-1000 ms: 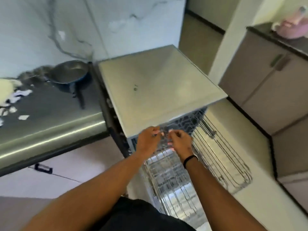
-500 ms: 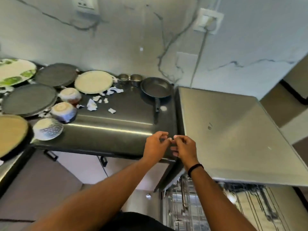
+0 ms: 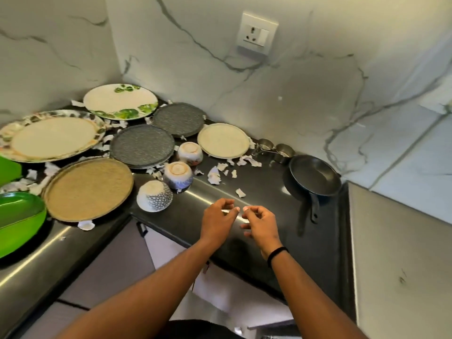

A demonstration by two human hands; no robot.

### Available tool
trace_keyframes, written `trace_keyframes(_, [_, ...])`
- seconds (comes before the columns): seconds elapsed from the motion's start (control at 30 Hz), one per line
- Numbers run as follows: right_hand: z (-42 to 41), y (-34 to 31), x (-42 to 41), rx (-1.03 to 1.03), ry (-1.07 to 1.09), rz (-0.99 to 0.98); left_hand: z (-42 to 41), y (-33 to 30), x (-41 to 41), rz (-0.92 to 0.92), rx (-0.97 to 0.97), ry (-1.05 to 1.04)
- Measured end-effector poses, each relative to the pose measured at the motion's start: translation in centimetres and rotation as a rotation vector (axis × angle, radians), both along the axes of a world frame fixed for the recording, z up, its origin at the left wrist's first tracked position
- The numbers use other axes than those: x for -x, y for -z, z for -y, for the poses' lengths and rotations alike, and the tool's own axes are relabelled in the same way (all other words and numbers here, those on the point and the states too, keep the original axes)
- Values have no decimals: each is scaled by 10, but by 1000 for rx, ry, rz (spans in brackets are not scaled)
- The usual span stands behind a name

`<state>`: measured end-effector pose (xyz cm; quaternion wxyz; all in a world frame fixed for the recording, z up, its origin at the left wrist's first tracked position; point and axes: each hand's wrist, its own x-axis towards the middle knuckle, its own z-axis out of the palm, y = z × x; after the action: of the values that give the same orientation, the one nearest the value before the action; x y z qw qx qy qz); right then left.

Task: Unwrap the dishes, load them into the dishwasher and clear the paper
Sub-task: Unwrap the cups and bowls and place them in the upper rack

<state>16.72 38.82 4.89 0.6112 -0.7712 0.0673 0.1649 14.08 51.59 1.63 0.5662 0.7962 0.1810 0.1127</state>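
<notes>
My left hand (image 3: 218, 221) and my right hand (image 3: 260, 223) hover close together over the dark counter (image 3: 256, 189), fingers loosely curled, nothing clearly held. Several unwrapped plates lie at the back left: a leaf-print plate (image 3: 119, 102), two dark grey plates (image 3: 142, 146), a cream plate (image 3: 223, 140), a woven tan plate (image 3: 88, 188). Three bowls stand upside down, the nearest patterned bowl (image 3: 154, 195) left of my hands. Torn paper scraps (image 3: 214, 176) litter the counter between the dishes.
A black frying pan (image 3: 314, 176) sits at the counter's right end, with two small steel cups (image 3: 283, 151) behind it. Green plastic dishes (image 3: 19, 216) lie at far left. The dishwasher's grey top (image 3: 401, 253) is at the right. A wall socket (image 3: 256, 34) is above.
My view swung left from the open dishwasher rack to the counter with the dishes. Both hands rose from the rack to above the counter and have drawn slightly apart.
</notes>
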Motion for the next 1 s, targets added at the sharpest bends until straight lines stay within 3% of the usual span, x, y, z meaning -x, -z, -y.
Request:
trace_keyframes(0.37, [-70, 4, -55, -19, -264, -69, -50, -13, -5, -23, -65, -189])
trace_keyframes(0.6, [-132, 0, -57, -16, -453, -36, -103, -16, 5, 21, -347, -345])
trace_keyframes(0.77, [-172, -5, -64, 112, -618, 37, -146, -8, 7, -17, -585, -430])
trace_keyframes(1.0, [-226, 16, -75, 377, -781, 100, -193, 0, 14, -336, -562, -153])
